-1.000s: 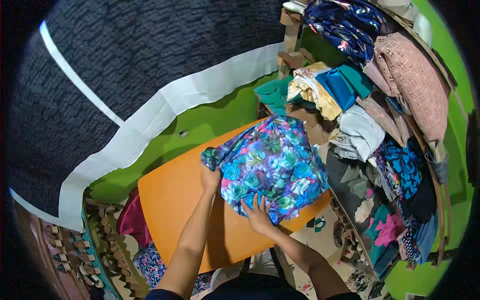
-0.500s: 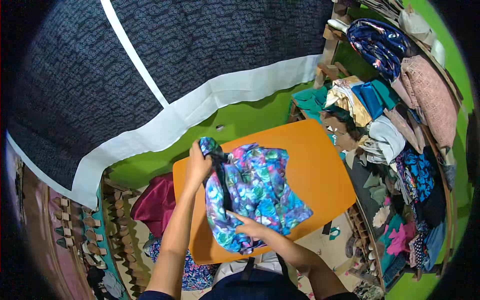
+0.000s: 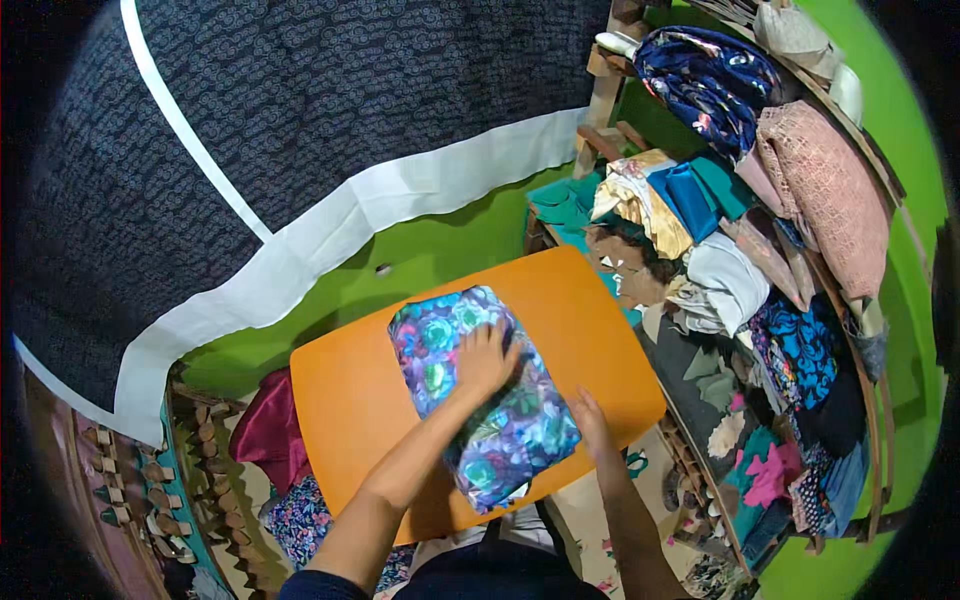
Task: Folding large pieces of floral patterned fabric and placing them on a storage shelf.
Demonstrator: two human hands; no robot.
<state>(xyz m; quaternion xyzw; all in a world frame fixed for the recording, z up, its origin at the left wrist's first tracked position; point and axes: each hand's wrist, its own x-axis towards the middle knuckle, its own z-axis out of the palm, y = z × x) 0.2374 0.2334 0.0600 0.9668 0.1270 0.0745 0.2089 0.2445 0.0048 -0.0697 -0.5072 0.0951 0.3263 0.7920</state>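
A blue and purple floral cloth lies folded into a rough oblong on the orange tabletop. On its upper part my left hand rests palm down, fingers spread. At the cloth's right edge is my right hand, its fingers stretched out and holding nothing that I can see. Whether those fingertips touch the cloth I cannot tell. The near end of the cloth reaches almost to the table's front edge, close to my body.
Shelves at the right hold heaped fabric, including a pink textured bundle and a navy floral one. A dark patterned curtain hangs beyond the table. Maroon cloth sits at the table's left, near wooden racks.
The cloth has gone from loose and uneven to a flatter folded oblong. My left hand let go of its upper corner and now lies on it; my right hand moved to the right edge.
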